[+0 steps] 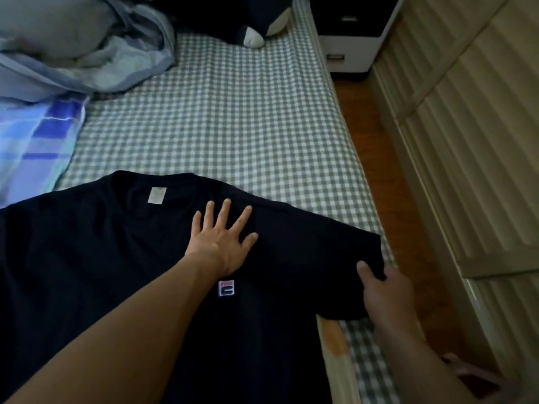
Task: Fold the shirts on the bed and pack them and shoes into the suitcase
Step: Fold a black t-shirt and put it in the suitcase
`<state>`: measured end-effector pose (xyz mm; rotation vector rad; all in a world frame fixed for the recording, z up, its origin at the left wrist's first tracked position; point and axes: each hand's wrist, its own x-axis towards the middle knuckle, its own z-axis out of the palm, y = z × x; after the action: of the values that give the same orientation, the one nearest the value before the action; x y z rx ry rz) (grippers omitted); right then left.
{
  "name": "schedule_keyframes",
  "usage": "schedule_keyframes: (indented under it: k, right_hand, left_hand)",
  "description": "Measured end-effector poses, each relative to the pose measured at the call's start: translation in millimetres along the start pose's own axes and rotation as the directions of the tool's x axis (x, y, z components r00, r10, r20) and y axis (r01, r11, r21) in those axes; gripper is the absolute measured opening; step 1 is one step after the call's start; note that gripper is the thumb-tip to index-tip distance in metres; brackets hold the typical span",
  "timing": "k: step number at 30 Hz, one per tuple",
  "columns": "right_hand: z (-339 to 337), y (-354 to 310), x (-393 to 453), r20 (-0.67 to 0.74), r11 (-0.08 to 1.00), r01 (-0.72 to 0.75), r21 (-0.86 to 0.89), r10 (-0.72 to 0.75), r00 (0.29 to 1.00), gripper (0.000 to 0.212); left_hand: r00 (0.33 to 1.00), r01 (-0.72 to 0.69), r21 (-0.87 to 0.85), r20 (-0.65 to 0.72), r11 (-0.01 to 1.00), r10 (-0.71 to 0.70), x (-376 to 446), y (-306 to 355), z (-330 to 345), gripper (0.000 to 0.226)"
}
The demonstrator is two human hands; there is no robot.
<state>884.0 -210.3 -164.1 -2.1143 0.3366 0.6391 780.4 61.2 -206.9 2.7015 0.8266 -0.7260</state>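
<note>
On the near part of a bed [233,118] covered in a grey-and-white checked sheet, a black T-shirt [87,258] lies spread out flat, front side up. Its round neckline points toward the far side, and a small white label [157,195] shows inside the collar. A small square logo [226,288] in red, white and dark blue sits on the chest.

The left hand [223,240] rests palm down on the shirt just right of the collar, above the logo, with its fingers straight and spread apart; it holds nothing and simply presses on the cloth. The forearm reaches in from the near left, across the body of the shirt.

The right hand [386,290] is at the shirt's right sleeve [344,258], which reaches the right edge of the bed. Its thumb lies on top of the sleeve hem and the fingers curl around the hem from the other side, pinching the fabric.

At the far left of the bed lies a rumpled pale grey-blue quilt [73,45], with a blue and white checked cloth [38,141] nearer beside it. A dark plush toy [250,21] with white patches lies at the far end of the bed. To the right of the bed are a strip of wooden floor [367,135], a white nightstand [350,33] with dark drawer fronts at the far end, and pale slatted wardrobe doors [466,141] along the right side.
</note>
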Motion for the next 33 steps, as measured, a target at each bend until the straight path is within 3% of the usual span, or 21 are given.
schedule_keyframes:
  k: [3,5,6,8,9,10,11,13,15,18,20,22,26,30,33]
  right_hand:
    - [0,-7,-8,0.083,0.994,0.011,0.108,-0.02,0.996,0.007]
    - [-6,-7,-9,0.165,0.993,0.023,0.118,-0.043,0.985,0.011]
    - [-9,-6,-10,0.203,0.993,0.03,0.118,-0.054,0.978,0.015]
    - [-14,-9,-14,0.255,0.991,0.034,0.131,-0.067,0.965,0.022]
    - [-15,-14,-17,0.281,0.991,0.045,0.125,-0.079,0.957,0.026]
    - [-15,-19,-19,0.303,0.993,0.065,0.103,-0.094,0.948,0.031]
    - [-14,-26,-23,0.31,0.992,0.094,0.079,-0.115,0.944,0.035]
    - [-9,-35,-28,0.282,0.99,0.138,0.026,-0.14,0.949,0.04]
    - [-4,-36,-34,0.238,0.997,0.074,0.031,-0.079,0.968,0.041]
    - [-2,-23,-39,0.282,0.968,-0.2,0.155,0.15,0.948,0.038]
    - [-2,-14,-40,0.292,0.95,-0.246,0.19,0.185,0.938,0.038]
    - [-2,-12,-41,0.277,0.949,-0.242,0.203,0.182,0.944,0.038]
    - [-3,-6,-47,0.224,0.943,-0.235,0.237,0.182,0.957,0.035]
    - [-7,-10,-46,0.212,0.955,-0.198,0.222,0.151,0.966,0.034]
    - [-15,-23,-33,0.128,0.989,-0.024,0.146,0.005,0.992,0.038]
  left_hand:
    - [0.998,0.029,-0.034,0.061,0.999,-0.027,-2,6,-17,0.067]
    - [0.996,-0.001,-0.237,-0.088,0.971,-0.021,-24,17,-23,0.062]
    - [0.982,-0.04,-0.429,-0.183,0.902,-0.043,-44,23,-24,0.057]
    - [0.968,-0.06,-0.816,-0.187,0.575,-0.165,-105,29,-18,0.043]
    - [0.971,-0.015,-0.91,-0.112,0.415,-0.211,-139,29,-12,0.038]
    - [0.968,0.029,-0.947,-0.053,0.319,-0.247,-172,26,-4,0.035]
    - [0.959,0.049,-0.953,-0.038,0.298,-0.28,-203,20,6,0.033]
    - [0.95,0.08,-0.937,-0.032,0.34,-0.311,-254,8,29,0.03]
    - [0.96,0.131,-0.916,0.022,0.378,-0.28,-289,5,48,0.025]
    - [0.997,0.077,-0.871,0.055,0.485,-0.059,-326,33,64,0.02]
    - [0.993,-0.066,-0.793,0.006,0.606,0.116,-338,65,83,0.014]
    - [0.98,-0.116,-0.685,0.037,0.719,0.193,-343,95,101,0.016]
    - [0.989,-0.055,-0.435,0.098,0.899,0.108,-354,132,133,0.049]
    - [0.991,0.02,-0.302,0.133,0.953,0.022,-361,159,150,0.073]
    - [0.99,0.074,-0.242,0.136,0.967,-0.042,-361,168,154,0.074]
